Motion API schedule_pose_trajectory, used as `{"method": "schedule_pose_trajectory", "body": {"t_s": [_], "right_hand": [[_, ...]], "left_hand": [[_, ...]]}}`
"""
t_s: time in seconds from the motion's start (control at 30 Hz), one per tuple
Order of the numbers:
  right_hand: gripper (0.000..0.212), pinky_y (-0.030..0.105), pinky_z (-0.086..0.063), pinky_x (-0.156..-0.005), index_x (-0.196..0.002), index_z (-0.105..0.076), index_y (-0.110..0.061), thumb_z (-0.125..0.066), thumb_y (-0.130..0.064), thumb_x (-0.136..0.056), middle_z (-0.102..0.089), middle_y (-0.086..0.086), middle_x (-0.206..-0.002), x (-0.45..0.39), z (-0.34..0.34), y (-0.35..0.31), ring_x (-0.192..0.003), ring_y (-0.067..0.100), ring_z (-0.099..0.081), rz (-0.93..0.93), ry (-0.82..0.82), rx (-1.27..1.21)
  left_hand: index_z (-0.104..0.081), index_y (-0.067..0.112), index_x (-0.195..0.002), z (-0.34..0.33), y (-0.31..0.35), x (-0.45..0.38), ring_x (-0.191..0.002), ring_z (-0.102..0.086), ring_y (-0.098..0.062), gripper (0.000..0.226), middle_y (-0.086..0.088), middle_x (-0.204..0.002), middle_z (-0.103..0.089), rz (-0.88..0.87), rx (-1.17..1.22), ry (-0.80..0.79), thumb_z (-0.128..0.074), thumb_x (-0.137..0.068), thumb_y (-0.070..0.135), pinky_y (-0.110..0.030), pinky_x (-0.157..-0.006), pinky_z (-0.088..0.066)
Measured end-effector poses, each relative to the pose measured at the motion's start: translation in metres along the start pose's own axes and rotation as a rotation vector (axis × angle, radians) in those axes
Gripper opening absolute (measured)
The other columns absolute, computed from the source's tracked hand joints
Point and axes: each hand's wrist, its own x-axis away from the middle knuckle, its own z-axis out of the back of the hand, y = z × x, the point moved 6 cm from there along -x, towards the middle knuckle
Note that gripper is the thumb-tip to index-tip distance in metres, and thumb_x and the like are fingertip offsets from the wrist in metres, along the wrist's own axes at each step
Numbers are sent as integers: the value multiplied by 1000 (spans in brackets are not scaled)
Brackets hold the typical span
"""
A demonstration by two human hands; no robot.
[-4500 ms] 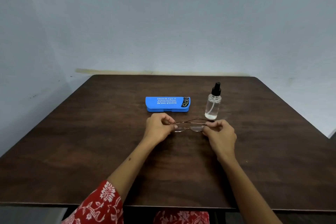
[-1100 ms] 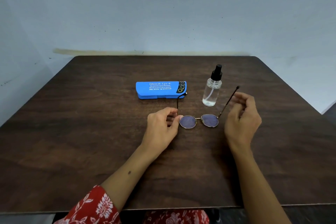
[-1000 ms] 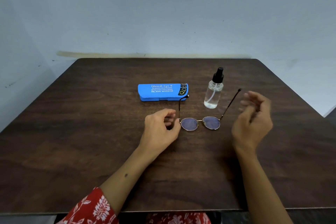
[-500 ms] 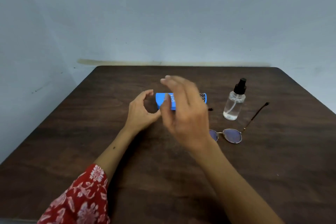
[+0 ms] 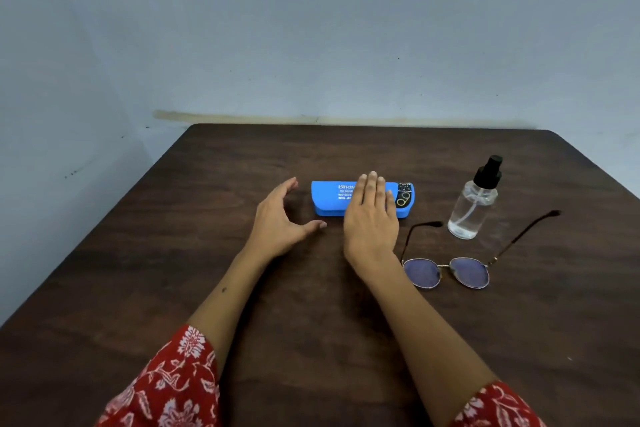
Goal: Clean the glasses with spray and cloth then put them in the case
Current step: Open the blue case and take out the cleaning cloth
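Count: 1 glasses case (image 5: pixel 329 199), 1 spray bottle (image 5: pixel 472 208), 1 pair of glasses (image 5: pixel 450 270), 2 hands. No cloth visible.

Case: blue, lid closed, lying flat mid tabletop (image 5: pixel 173 253), white print on top, black patch w/ gold rings at its right end. Contents can't tell.

Bottle: clear w/ black pump top, upright, right of the case and apart from it; liquid level too hard to read.

Glasses: on the tabletop, near side of the bottle, temples unfolded and pointing away from the person, lenses tinted bluish. Left temple tip ends near the case's right end, right temple runs out past the bottle. Not in the case, neither hand on them.

Right hand (image 5: pixel 372 215): palm down over the right half of the case, fingers (image 5: pixel 372 184) straight and close together, reaching to the case's far edge. Touching or just hovering: can't tell. Holds nothing.

Left hand (image 5: pixel 280 222): just left of the case, fingers spread, thumb out toward the case's near corner, wide C shape. Gap to the case visible, holds nothing.

Red floral sleeves at bottom edge, both arms.
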Motion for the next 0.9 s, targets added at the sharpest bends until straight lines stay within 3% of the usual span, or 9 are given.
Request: {"method": "schedule_pose_trajectory", "body": {"t_s": [0.17,0.27,0.43,0.5,0.53,0.6,0.67,0.8,0.9], "right_hand": [[57,39,-11,-117,-147,-3,1,-33,-12,-99,-8,19,-156,-1,0,-4,-145,30,-5,8,23,-7],[56,39,-17,-116,-146,-11,3,-37,-11,-98,-17,20,-154,0,5,-18,-143,31,-13,55,38,-25],[57,36,-28,-110,-143,-25,1,-50,-8,-93,-33,17,-147,7,14,-47,-138,30,-27,145,49,-49],[55,34,-38,-101,-138,-34,1,-56,-8,-89,-43,16,-138,10,17,-57,-130,29,-38,175,42,-40],[50,33,-43,-92,-133,-41,0,-59,-8,-87,-49,14,-130,11,19,-61,-122,28,-45,188,38,-32],[37,31,-42,-73,-119,-51,-3,-61,-6,-84,-54,12,-117,12,23,-68,-108,25,-53,216,27,-11],[29,30,-38,-66,-111,-55,-4,-62,-5,-83,-57,12,-111,11,26,-73,-100,25,-57,249,13,24],[20,31,-41,-69,-103,-59,-7,-63,-10,-84,-62,10,-102,8,29,-82,-94,25,-60,338,-16,120],[28,40,-47,-89,-109,-58,-2,-63,-15,-85,-64,18,-108,6,21,-91,-107,36,-58,400,-58,206]], "left_hand": [[-39,18,-140,6,-8,-3,-135,-37,-18,101,1,-142,-47,19,-34,-40,-87,-55,43,-46,-117,-22],[-42,17,-139,12,-13,-3,-132,-42,-14,100,1,-137,-53,10,-68,-44,-86,-54,46,-41,-120,-3],[-48,17,-134,33,-23,-2,-122,-50,-7,95,2,-129,-60,32,-76,-28,-89,-52,38,-39,-116,3],[-52,18,-131,40,-26,0,-116,-51,-4,87,3,-127,-60,41,-31,-39,-90,-54,29,-41,-119,-8],[-54,18,-129,43,-28,2,-113,-53,-2,84,3,-124,-61,53,13,-42,-91,-54,24,-40,-117,-23],[-57,18,-125,47,-32,5,-102,-57,5,80,5,-118,-63,78,93,-53,-91,-52,17,-26,-101,-45],[-57,20,-124,48,-33,6,-101,-57,3,80,4,-117,-63,73,94,-64,-92,-52,18,-18,-91,-46],[-56,19,-127,48,-35,6,-110,-58,-8,82,2,-120,-63,56,88,-67,-91,-53,21,-29,-97,-47],[-55,18,-129,48,-37,5,-113,-58,-12,84,-2,-125,-61,63,94,-58,-90,-53,20,-34,-99,-48]]}}
